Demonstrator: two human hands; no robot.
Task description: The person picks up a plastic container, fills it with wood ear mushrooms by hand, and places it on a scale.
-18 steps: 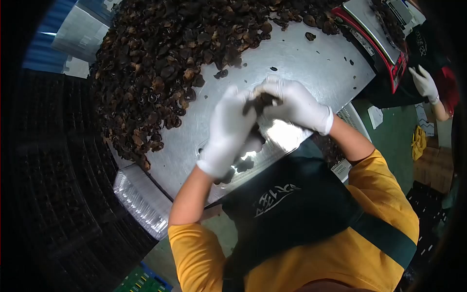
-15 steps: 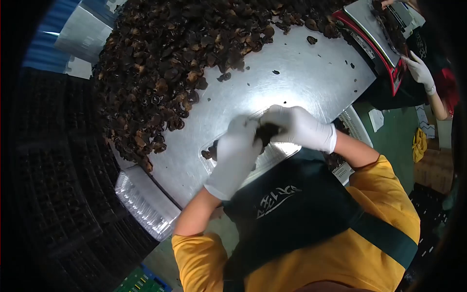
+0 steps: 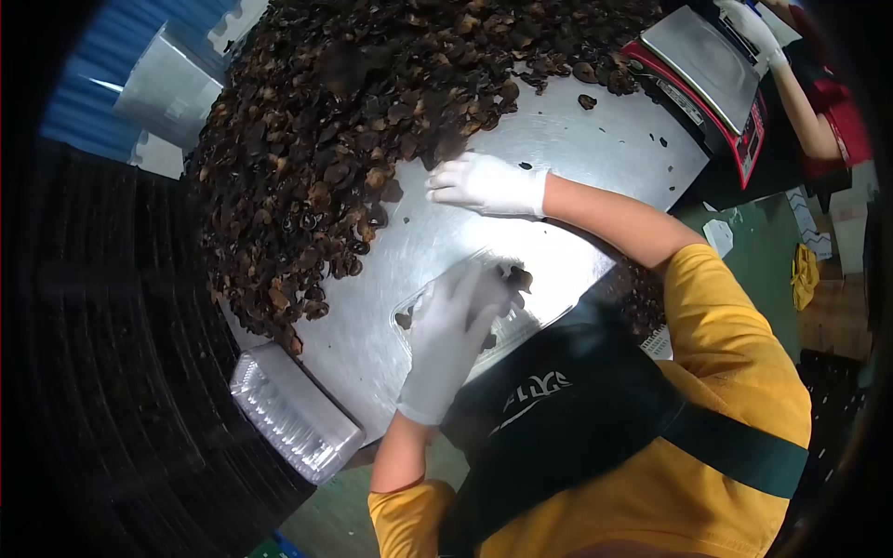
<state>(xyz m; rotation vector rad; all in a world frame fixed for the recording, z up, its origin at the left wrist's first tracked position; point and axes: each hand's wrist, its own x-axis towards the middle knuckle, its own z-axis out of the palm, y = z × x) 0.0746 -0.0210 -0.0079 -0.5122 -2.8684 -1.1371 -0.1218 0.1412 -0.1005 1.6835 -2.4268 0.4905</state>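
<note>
My left hand (image 3: 445, 339), white-gloved and blurred at the fingers, is over a clear plastic tray (image 3: 519, 324). Its thumb and fingers are spread apart. Dark wood ear mushroom pieces (image 3: 517, 278) show just past the fingertips, and another small piece lies at the tray's left end. My right hand (image 3: 484, 184), also gloved, lies palm down with fingers stretched out at the near edge of a big heap of wood ear mushrooms (image 3: 316, 149). Whatever is under its fingertips is hidden.
A stack of clear trays (image 3: 296, 409) stands at the metal table's (image 3: 372, 363) left edge, beside stacked black crates (image 3: 112, 316). At the upper right, a co-worker's gloved hand (image 3: 752, 30) is by a red scale (image 3: 698, 65). A white basket (image 3: 657, 344) holds more mushrooms.
My right hand has left the tray and moved up and left to the heap. My left hand stays over the tray. The co-worker's hands and mushrooms have left the scale's plate.
</note>
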